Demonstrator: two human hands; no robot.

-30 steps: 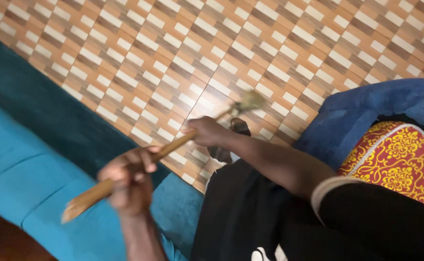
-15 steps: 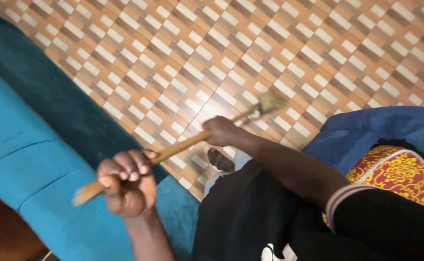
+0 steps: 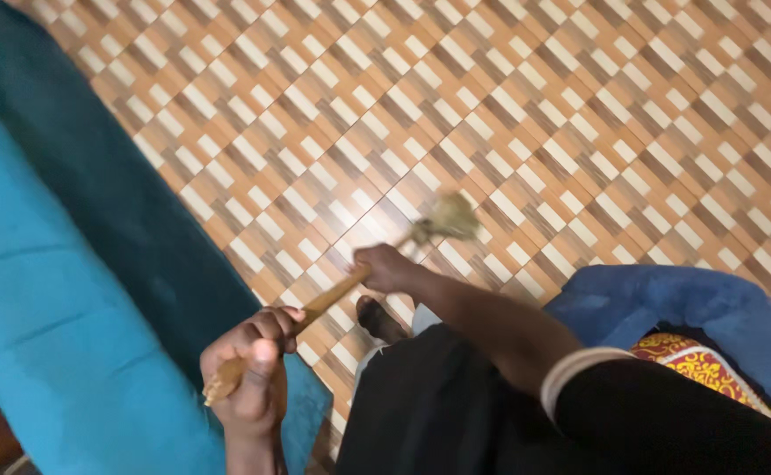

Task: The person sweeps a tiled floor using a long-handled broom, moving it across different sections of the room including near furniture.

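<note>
A long wooden stick (image 3: 328,297) with a blurred pale head (image 3: 450,217) reaches out over the patterned tile floor (image 3: 526,114). My left hand (image 3: 249,378) is closed around the near end of the stick, beside the teal sofa. My right hand (image 3: 388,267) grips the stick further along, near the middle, with the arm in a black sleeve and a white cuff. The head hovers just above or on the floor; motion blur hides which.
A teal sofa (image 3: 51,290) fills the left side. A blue cloth (image 3: 667,303) and a red and yellow patterned fabric (image 3: 698,365) lie at the right. A foot (image 3: 377,318) shows below the stick, above black clothing.
The stick's head has swung further out and up across the floor. Both hands moved with it, the left hand sliding toward the stick's near end.
</note>
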